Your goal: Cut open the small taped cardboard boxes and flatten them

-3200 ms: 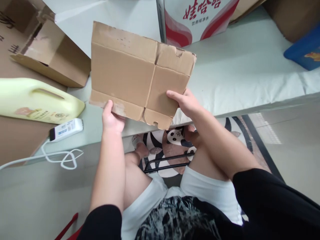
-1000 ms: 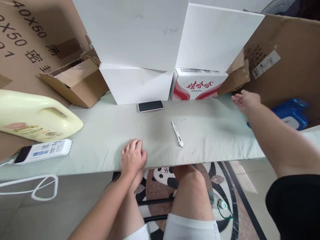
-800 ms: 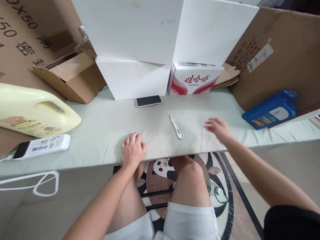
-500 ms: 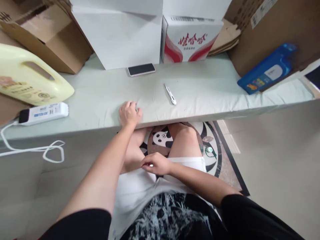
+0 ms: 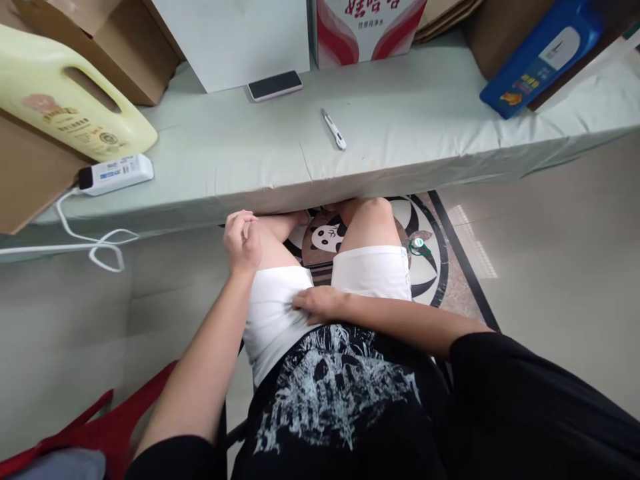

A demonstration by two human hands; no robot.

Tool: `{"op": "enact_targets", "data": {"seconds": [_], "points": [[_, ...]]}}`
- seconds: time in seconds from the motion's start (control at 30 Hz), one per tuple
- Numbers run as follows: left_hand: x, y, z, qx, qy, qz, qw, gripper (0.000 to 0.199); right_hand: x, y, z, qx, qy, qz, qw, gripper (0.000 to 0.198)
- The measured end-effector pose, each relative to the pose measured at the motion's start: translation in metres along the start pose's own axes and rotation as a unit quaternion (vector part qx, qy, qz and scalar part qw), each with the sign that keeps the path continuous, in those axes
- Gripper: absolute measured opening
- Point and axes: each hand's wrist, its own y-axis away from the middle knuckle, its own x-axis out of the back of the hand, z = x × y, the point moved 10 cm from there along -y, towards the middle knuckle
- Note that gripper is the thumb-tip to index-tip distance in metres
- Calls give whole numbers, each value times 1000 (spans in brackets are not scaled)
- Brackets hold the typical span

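Observation:
My left hand [image 5: 243, 240] rests on my left knee below the table edge, fingers loosely bent over the knee and holding nothing. In my lap, my right hand [image 5: 320, 303] has its fingers drawn in against the white shorts [image 5: 367, 267], and the cloth creases at the fingertips. A white utility knife [image 5: 334, 130] lies on the cloth-covered table [image 5: 210, 153], apart from both hands. Behind it, a phone-like slab with a dark face [image 5: 275, 86] lies by a white box [image 5: 240, 40].
At left stand a pale yellow jug [image 5: 120, 130] and a white power strip [image 5: 123, 175] with its cable [image 5: 107, 247] hanging down. A red-and-white carton [image 5: 370, 40] is at the back, a blue bottle [image 5: 540, 67] at right. Panda-patterned flooring [image 5: 325, 238] shows below.
My left hand has come off the tabletop down onto my knee. My right hand stays at the shorts, whose left leg now reaches further down the thigh. The view has shifted.

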Motion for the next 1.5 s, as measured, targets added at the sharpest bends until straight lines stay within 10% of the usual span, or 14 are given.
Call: {"op": "enact_targets", "data": {"seconds": [0.4,0.67,0.83,1.1,1.27,1.5], "points": [[-32,88,8,-10,-192,-143,971,14,-4,17,8,-72,15,-9,997,27],[-21,74,-6,-3,-241,-130,962,22,19,15,4,20,-128,-16,991,22],[-14,69,-13,14,-256,-115,960,23,32,-8,36,-34,-172,10,984,33],[-33,56,-6,6,-254,-119,960,21,53,-20,101,-165,-71,41,983,57],[-38,47,-12,10,-264,-129,956,18,73,-46,97,-180,10,68,981,38],[-37,48,-12,13,-266,-128,956,18,38,-42,68,-172,86,141,971,40]]}}
